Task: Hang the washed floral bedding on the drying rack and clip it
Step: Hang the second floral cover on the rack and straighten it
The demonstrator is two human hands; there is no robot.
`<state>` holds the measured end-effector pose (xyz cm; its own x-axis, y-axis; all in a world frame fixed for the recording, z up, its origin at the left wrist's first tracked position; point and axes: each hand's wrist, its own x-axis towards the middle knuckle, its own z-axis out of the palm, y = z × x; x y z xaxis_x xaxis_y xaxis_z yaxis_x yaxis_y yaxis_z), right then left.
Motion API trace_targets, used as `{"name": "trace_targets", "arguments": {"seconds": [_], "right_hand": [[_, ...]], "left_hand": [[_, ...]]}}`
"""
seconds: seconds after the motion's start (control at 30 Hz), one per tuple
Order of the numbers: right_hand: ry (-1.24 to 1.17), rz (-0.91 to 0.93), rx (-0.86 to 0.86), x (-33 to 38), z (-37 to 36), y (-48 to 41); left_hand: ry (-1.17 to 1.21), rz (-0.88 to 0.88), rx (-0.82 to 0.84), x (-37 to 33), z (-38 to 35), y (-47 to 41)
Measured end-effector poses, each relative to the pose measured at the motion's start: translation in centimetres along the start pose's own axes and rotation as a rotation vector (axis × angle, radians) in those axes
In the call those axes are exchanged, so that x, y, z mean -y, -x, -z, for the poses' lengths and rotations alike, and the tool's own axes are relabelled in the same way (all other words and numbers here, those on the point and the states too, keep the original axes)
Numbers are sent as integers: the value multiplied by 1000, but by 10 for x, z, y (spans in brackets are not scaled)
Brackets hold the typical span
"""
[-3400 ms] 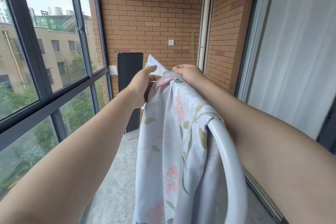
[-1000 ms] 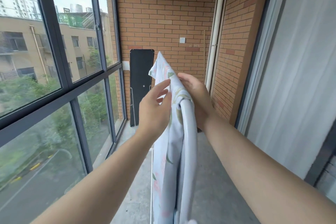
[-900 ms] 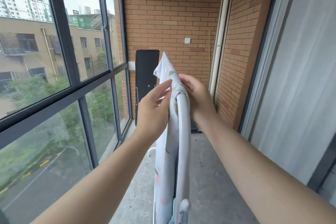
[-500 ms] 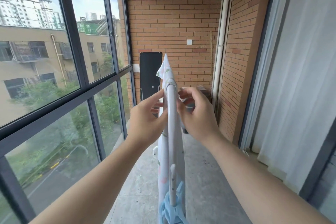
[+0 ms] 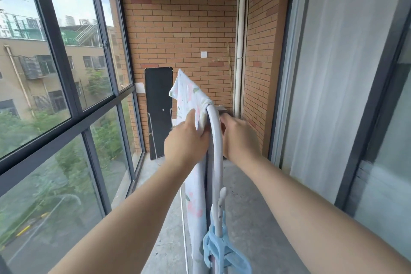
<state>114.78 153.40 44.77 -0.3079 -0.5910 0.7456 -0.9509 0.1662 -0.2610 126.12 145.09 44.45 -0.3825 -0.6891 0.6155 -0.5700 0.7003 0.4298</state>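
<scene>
The floral bedding [image 5: 188, 93], pale with pink flowers and green leaves, hangs over the white curved bar of the drying rack [image 5: 216, 151], seen edge-on in the middle. One corner of the cloth sticks up above the bar. My left hand [image 5: 185, 141] holds the cloth on the bar's left side, thumb up against the fabric. My right hand [image 5: 239, 138] is on the bar's right side with its fingers curled towards the bar; its fingertips are hidden behind the bar. Light blue clips [image 5: 219, 249] and a white peg [image 5: 222, 196] hang on the bar lower down.
Tall dark-framed windows [image 5: 66, 95] run along the left. A brick wall [image 5: 182, 29] closes the far end, with a black panel [image 5: 159, 111] leaning on it and a white pipe [image 5: 240, 40] in the corner. Curtained sliding doors [image 5: 333, 73] line the right. Grey tile floor lies below.
Both hands have slid down along the bar from the top bend to either side of it. My view has shifted so that the rack is seen end-on and the blue clips show.
</scene>
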Motion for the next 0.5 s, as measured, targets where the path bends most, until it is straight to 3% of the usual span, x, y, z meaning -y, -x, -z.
{"name": "trace_targets", "arguments": {"seconds": [0.13,0.27,0.37,0.5], "right_hand": [[91,-80,93,3,0,-2],[277,-3,154,7,11,-7],[384,53,56,-2,28,-7],[373,-2,-17,-4,36,-8]], "left_hand": [[-52,-11,33,-12,6,-5],[-119,1,43,-3,17,-9],[-171,-10,-20,7,33,-17],[-199,-46,-98,-12,48,-17]]}}
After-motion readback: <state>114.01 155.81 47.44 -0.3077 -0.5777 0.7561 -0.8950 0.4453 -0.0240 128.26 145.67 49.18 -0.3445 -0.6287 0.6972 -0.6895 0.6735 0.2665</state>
